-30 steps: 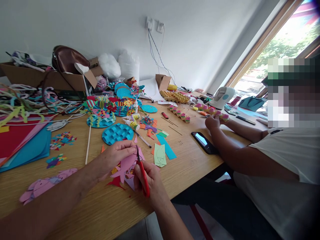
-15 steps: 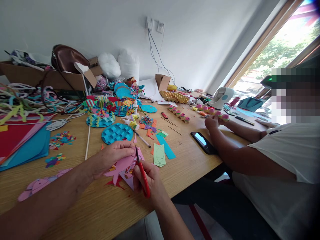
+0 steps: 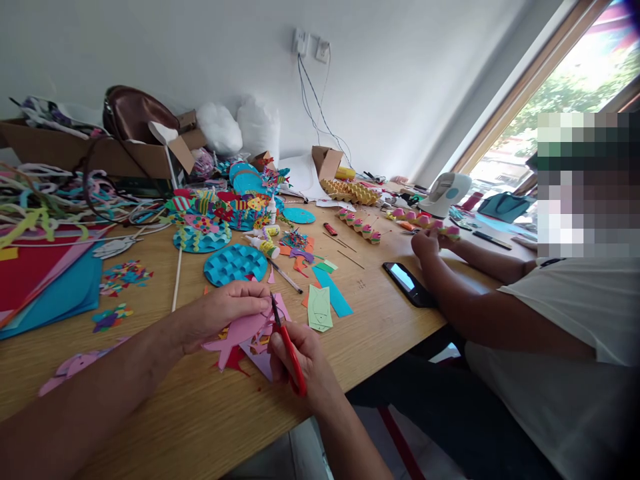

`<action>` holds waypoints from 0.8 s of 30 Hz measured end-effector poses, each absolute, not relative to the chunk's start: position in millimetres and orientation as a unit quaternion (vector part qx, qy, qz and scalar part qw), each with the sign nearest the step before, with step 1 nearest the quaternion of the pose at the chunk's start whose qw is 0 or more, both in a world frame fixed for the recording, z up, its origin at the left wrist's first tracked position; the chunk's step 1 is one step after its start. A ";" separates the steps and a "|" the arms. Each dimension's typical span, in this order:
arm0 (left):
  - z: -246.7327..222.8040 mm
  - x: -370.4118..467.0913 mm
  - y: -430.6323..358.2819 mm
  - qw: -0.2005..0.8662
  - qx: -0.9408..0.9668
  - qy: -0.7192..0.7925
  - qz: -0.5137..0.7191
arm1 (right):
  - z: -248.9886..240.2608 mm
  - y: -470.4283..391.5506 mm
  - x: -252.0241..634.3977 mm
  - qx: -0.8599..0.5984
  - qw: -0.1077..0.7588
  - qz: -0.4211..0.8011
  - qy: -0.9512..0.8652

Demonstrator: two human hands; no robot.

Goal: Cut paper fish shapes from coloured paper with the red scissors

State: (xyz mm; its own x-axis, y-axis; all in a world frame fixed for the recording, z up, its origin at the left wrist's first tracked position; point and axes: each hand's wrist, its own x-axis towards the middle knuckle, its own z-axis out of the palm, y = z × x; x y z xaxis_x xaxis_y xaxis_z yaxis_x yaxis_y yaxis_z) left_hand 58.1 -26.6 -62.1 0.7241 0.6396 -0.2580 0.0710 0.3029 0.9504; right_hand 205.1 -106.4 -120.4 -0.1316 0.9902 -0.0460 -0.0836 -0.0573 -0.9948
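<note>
Between the thumb and fingers of my left hand (image 3: 231, 308) is a pink paper fish (image 3: 245, 328), its forked tail hanging toward me. My right hand (image 3: 300, 360) grips red-handled scissors (image 3: 294, 363), whose dark blades point up and away at the fish's edge by my left fingertips. Under the fish lie paper scraps, among them a purple sheet (image 3: 257, 360) and a red scrap (image 3: 235, 360). More pink fish cutouts (image 3: 75, 370) rest on the table beyond my left forearm, partly covered by it. A green paper with a drawn fish (image 3: 319, 308) lies right of the scissors.
A textured blue disc (image 3: 235, 265), glue bottles (image 3: 265, 247), a pen (image 3: 286, 275) and a blue strip (image 3: 333, 293) lie ahead. At right, a co-worker's hands (image 3: 427, 245) hold a painted egg-carton strip (image 3: 447, 231) near a phone (image 3: 407, 283). Coloured sheets (image 3: 75, 293) are stacked left.
The pink fish has shifted slightly left and its tail has turned a little. My right hand and the scissors have moved slightly to the right. Both hands keep their hold.
</note>
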 end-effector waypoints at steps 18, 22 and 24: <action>-58.7 49.9 -16.2 0.711 0.621 0.316 0.092 | -117.3 -114.8 227.0 -0.488 0.375 0.531 -0.582; -56.2 48.6 -16.7 0.713 0.617 0.324 0.082 | -114.5 -115.0 230.0 -0.501 0.352 0.503 -0.610; -53.7 48.1 -17.5 0.708 0.614 0.338 0.081 | -113.0 -114.4 231.8 -0.507 0.335 0.491 -0.624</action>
State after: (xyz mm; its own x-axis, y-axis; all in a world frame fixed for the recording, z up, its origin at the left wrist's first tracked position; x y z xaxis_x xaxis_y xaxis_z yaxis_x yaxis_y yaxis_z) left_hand 48.1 -17.5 -53.7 0.7577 0.5307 -0.3798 0.3005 0.2328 0.9249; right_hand 231.8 -114.4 -113.0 -0.2608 0.9620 -0.0811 0.3038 0.0020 -0.9527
